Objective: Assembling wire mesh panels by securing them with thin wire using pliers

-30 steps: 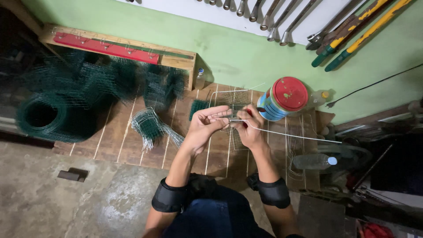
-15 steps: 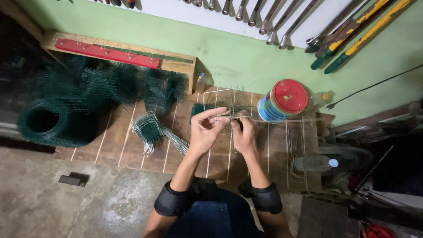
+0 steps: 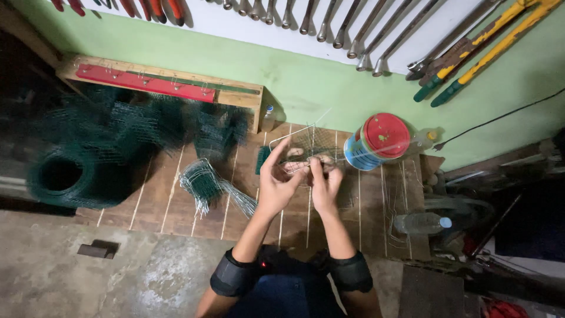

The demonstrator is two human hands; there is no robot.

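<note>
Gripping wire mesh piece (image 3: 306,144) w/ left hand (image 3: 278,184) & right hand (image 3: 325,182).

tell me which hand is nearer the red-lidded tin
Right. The right hand works the wire piece just left of the tin, with a gap between them. The left hand sits farther left, beyond the right one.

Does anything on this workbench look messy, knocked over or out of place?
A clear plastic bottle lies on its side at the bench's right end, and loose wire pieces sit in a skewed heap left of the hands. Nothing looks spilled or broken.
</note>
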